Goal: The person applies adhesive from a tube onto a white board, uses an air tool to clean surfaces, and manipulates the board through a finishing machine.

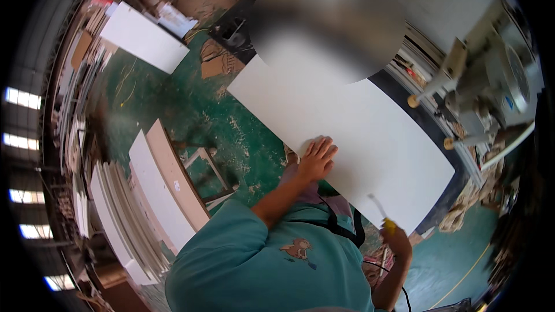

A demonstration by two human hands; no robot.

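A large white board [370, 133] lies in front of me on a dark machine table [445, 196]. My left hand [318, 159] rests on the board's near left edge, palm down with its fingers stretched out. At the board's near right corner, my right hand [396, 240] is closed around a yellow-handled tool [378, 205]. Its thin, pale, metal-looking blade points up and left over the board; motion blur hides its exact kind. A round blurred patch covers the board's far end.
A machine head with rollers [503, 81] stands along the right side. Several stacked panels [124, 219] lean at lower left, beside a metal stand [211, 173]. Another white panel [144, 37] lies at far left. Sawdust and cardboard [218, 60] litter the green floor [231, 133].
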